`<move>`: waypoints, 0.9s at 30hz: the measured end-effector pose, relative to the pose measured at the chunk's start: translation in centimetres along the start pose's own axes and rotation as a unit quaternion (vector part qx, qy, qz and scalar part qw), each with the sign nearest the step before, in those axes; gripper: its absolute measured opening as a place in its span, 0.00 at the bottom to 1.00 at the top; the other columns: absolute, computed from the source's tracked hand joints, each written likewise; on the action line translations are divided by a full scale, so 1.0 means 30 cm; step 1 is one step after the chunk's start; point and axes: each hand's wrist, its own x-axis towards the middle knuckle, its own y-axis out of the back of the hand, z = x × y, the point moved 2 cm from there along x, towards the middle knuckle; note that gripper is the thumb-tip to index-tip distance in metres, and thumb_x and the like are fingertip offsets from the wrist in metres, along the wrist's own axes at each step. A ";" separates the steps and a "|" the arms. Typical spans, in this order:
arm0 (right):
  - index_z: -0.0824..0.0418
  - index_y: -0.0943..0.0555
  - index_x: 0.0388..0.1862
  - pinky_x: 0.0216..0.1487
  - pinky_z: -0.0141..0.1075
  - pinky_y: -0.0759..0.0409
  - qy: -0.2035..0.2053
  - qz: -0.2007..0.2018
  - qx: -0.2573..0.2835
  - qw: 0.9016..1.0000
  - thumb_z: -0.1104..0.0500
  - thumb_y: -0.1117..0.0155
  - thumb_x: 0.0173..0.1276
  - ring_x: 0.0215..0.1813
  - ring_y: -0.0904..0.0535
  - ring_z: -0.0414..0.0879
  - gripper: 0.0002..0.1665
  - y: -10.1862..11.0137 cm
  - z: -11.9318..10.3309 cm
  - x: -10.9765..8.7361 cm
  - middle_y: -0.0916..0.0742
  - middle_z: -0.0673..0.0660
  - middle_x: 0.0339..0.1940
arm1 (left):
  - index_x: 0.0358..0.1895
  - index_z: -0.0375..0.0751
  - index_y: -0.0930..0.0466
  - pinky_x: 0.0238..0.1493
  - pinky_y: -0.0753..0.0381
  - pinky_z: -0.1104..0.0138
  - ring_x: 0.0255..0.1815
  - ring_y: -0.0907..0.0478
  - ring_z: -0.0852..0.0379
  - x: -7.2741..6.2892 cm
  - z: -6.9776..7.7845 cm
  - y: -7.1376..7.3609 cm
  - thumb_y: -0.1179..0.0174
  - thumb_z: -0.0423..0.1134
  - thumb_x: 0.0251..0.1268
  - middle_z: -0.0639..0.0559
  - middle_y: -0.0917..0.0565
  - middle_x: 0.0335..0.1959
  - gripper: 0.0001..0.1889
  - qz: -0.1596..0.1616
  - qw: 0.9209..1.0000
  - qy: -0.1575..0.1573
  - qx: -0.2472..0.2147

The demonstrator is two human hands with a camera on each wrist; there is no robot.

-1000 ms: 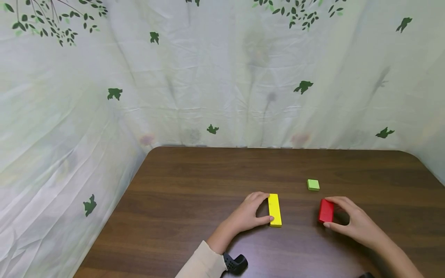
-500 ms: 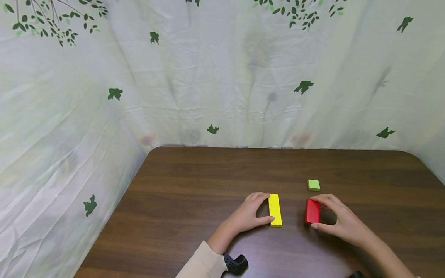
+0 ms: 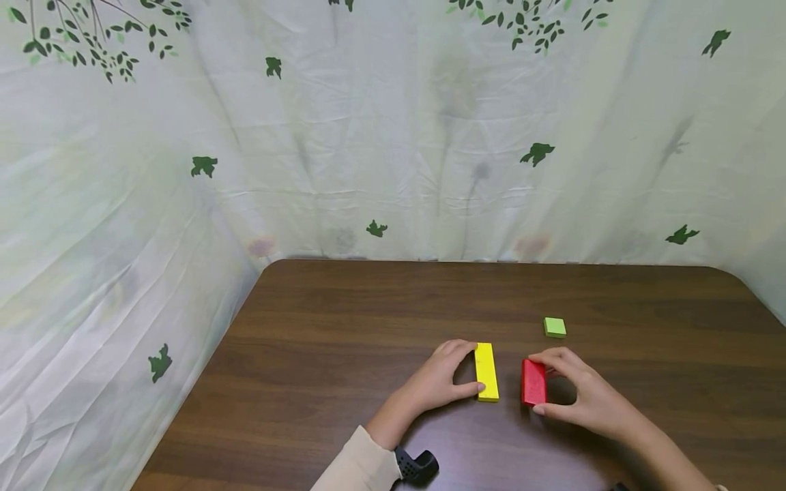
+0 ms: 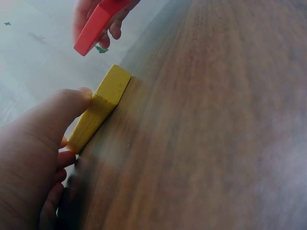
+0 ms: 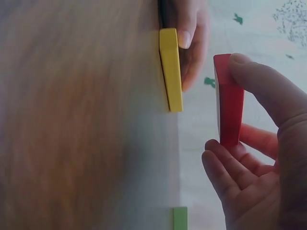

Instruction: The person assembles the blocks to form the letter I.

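Note:
A long yellow block (image 3: 486,372) lies on the wooden table, its long side running away from the person. My left hand (image 3: 434,378) holds it from the left, thumb at the near end and fingers at the far end. Just to the right, my right hand (image 3: 580,395) pinches a shorter red block (image 3: 533,383) between thumb and fingertips. In the right wrist view the red block (image 5: 231,108) is raised off the tabletop, with a gap between it and the yellow block (image 5: 171,72).
A small light green block (image 3: 555,327) lies on the table (image 3: 368,300) beyond the right hand. Behind the table's far edge hangs a pale curtain (image 3: 399,136) with leaf and bird prints. A black wrist device (image 3: 419,466) sits at the left cuff.
My right hand has carried the red block leftward, closer to the yellow one, and lately a little toward the person. The left hand and yellow block have stayed in place.

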 end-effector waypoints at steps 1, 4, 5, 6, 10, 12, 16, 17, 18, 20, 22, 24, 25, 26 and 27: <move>0.59 0.27 0.54 0.38 0.33 0.23 -0.001 -0.003 -0.001 1.000 0.52 0.23 0.42 0.41 0.27 0.37 0.39 -0.005 -0.001 0.000 0.27 0.47 0.47 | 0.63 0.41 0.37 0.60 0.39 0.64 0.61 0.40 0.54 0.000 0.000 0.000 0.43 0.55 0.56 0.51 0.33 0.59 0.33 0.001 1.000 0.000 -0.001; 0.60 0.27 0.54 0.38 0.33 0.23 0.009 -0.007 -0.001 1.000 0.54 0.22 0.39 0.41 0.27 0.38 0.40 -0.023 -0.001 -0.002 0.26 0.49 0.47 | 0.63 0.41 0.37 0.60 0.39 0.64 0.61 0.40 0.54 -0.001 0.000 -0.001 0.43 0.54 0.56 0.51 0.33 0.59 0.34 0.001 1.000 0.001 -0.001; 0.61 0.27 0.54 0.38 0.33 0.23 0.016 -0.008 0.000 1.000 0.55 0.22 0.38 0.41 0.27 0.39 0.40 -0.029 -0.001 -0.002 0.26 0.50 0.47 | 0.63 0.41 0.37 0.60 0.39 0.64 0.61 0.40 0.54 -0.001 -0.001 -0.002 0.43 0.55 0.56 0.51 0.33 0.59 0.34 0.002 1.000 0.002 -0.001; 0.61 0.27 0.53 0.38 0.33 0.23 0.022 -0.009 0.001 1.000 0.56 0.21 0.38 0.41 0.27 0.39 0.41 -0.034 -0.001 -0.002 0.26 0.51 0.47 | 0.63 0.41 0.37 0.60 0.39 0.64 0.61 0.40 0.54 -0.001 -0.001 -0.002 0.43 0.55 0.56 0.51 0.33 0.59 0.34 0.002 1.000 0.002 -0.001; 0.61 0.27 0.53 0.40 0.33 0.24 0.039 -0.015 0.006 0.999 0.56 0.21 0.38 0.42 0.27 0.40 0.40 -0.050 -0.011 -0.002 0.25 0.51 0.47 | 0.63 0.41 0.37 0.61 0.40 0.65 0.61 0.40 0.54 -0.003 0.001 0.000 0.43 0.54 0.56 0.51 0.33 0.59 0.34 0.002 1.000 0.002 -0.002; 0.59 0.27 0.54 0.42 0.32 0.25 0.041 -0.024 0.007 0.999 0.54 0.22 0.40 0.43 0.27 0.39 0.39 -0.055 -0.020 -0.002 0.26 0.50 0.48 | 0.63 0.40 0.37 0.61 0.40 0.65 0.62 0.40 0.54 -0.004 0.001 0.001 0.43 0.54 0.56 0.51 0.33 0.59 0.34 0.001 1.000 0.004 -0.004; 0.55 0.28 0.56 0.47 0.27 0.29 0.039 -0.043 0.017 0.998 0.50 0.25 0.45 0.46 0.28 0.38 0.37 -0.063 -0.037 -0.001 0.27 0.47 0.50 | 0.63 0.40 0.37 0.60 0.40 0.64 0.62 0.40 0.55 -0.005 0.003 0.003 0.43 0.54 0.56 0.52 0.33 0.59 0.34 -0.003 1.000 0.007 -0.007; 0.55 0.28 0.56 0.48 0.27 0.30 0.040 -0.045 0.018 0.998 0.50 0.26 0.45 0.47 0.28 0.38 0.37 -0.067 -0.039 -0.001 0.27 0.46 0.50 | 0.63 0.40 0.37 0.60 0.40 0.65 0.62 0.40 0.55 -0.005 0.003 0.003 0.43 0.54 0.56 0.52 0.33 0.59 0.34 -0.002 1.000 0.006 -0.006; 0.54 0.28 0.56 0.48 0.26 0.31 0.038 -0.046 0.019 0.998 0.49 0.26 0.46 0.47 0.28 0.38 0.37 -0.071 -0.041 -0.001 0.27 0.46 0.50 | 0.63 0.40 0.37 0.60 0.40 0.65 0.61 0.40 0.55 -0.005 0.004 0.003 0.43 0.54 0.56 0.52 0.33 0.59 0.34 -0.002 1.000 0.005 -0.006; 0.53 0.28 0.56 0.49 0.25 0.32 0.037 -0.049 0.025 0.998 0.49 0.26 0.45 0.47 0.28 0.37 0.37 -0.081 -0.043 -0.003 0.26 0.45 0.50 | 0.63 0.40 0.37 0.60 0.40 0.65 0.61 0.40 0.55 -0.005 0.005 0.004 0.43 0.54 0.56 0.52 0.32 0.59 0.34 0.001 1.000 0.001 -0.005; 0.53 0.28 0.55 0.49 0.25 0.32 0.041 -0.048 0.024 0.998 0.49 0.25 0.45 0.47 0.28 0.37 0.37 -0.090 -0.045 -0.005 0.26 0.45 0.49 | 0.63 0.40 0.37 0.60 0.40 0.65 0.61 0.39 0.55 -0.005 0.007 0.006 0.42 0.53 0.56 0.51 0.32 0.58 0.33 0.003 1.000 -0.002 -0.004; 0.52 0.28 0.55 0.49 0.24 0.32 0.041 -0.050 0.025 0.998 0.48 0.25 0.45 0.47 0.28 0.37 0.37 -0.098 -0.049 -0.007 0.26 0.44 0.49 | 0.63 0.40 0.37 0.60 0.40 0.65 0.61 0.39 0.55 -0.005 0.008 0.007 0.42 0.53 0.56 0.51 0.32 0.58 0.33 0.005 1.000 -0.004 -0.003; 0.53 0.28 0.55 0.49 0.24 0.32 0.044 -0.050 0.025 0.997 0.48 0.25 0.45 0.47 0.28 0.37 0.37 -0.102 -0.051 -0.008 0.26 0.44 0.49 | 0.63 0.40 0.37 0.60 0.40 0.65 0.61 0.39 0.55 -0.005 0.009 0.007 0.42 0.53 0.56 0.51 0.32 0.58 0.33 0.005 1.000 -0.004 -0.003; 0.54 0.28 0.55 0.49 0.25 0.32 0.048 -0.051 0.025 0.997 0.49 0.26 0.45 0.47 0.28 0.38 0.37 -0.106 -0.054 -0.008 0.26 0.45 0.49 | 0.63 0.40 0.37 0.60 0.40 0.65 0.61 0.39 0.55 -0.005 0.009 0.007 0.42 0.53 0.56 0.51 0.32 0.58 0.33 0.005 1.000 -0.004 -0.003; 0.54 0.28 0.55 0.49 0.25 0.32 0.052 -0.052 0.022 0.997 0.48 0.26 0.45 0.47 0.28 0.38 0.37 -0.109 -0.056 -0.008 0.26 0.45 0.49 | 0.63 0.40 0.37 0.60 0.40 0.64 0.61 0.39 0.54 -0.005 0.009 0.007 0.42 0.53 0.56 0.51 0.32 0.58 0.33 0.005 1.000 -0.002 -0.003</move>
